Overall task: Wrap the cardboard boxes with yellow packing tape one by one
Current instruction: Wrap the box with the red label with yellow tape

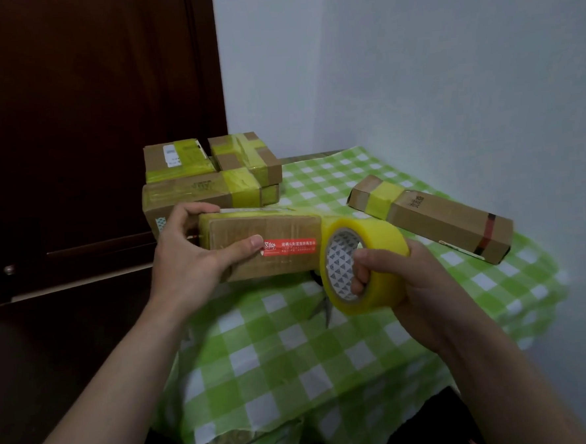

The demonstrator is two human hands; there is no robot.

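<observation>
We see the left hand (184, 259) reaching in from the lower left, forearm rising over the bench's (292, 352) left edge. Its grip is clamped on the left end of a long brown cardboard box (268, 233): the fingers curl over the top edge and the thumb lies flat along the near face. The right hand (405, 283) comes from the lower right. Its grip is closed on a roll of yellow packing tape (369, 265), fingers hooked through the core and the palm round the outside.

The thumb tip touches the left end of a red label (289, 246) on the near face. Its white writing is too blurred for us to read. The roll's core carries a pattern of grey triangles.

The box is held in the air above the bench's left part, which wears a green-and-white checked cloth. Its long axis runs left to right. The roll sits against its right end, hole towards us, and yellow tape covers that end.

A stack of brown cardboard boxes (209, 172) crossed with yellow tape stands at the far left corner. A second long brown cardboard box (435, 220) lies near the right edge, slanting from far left to near right. It has a yellow band near its far end, a red-and-black band near its near end, and dark print we cannot read. A dark brown door (73, 132) stands behind the left edge.
</observation>
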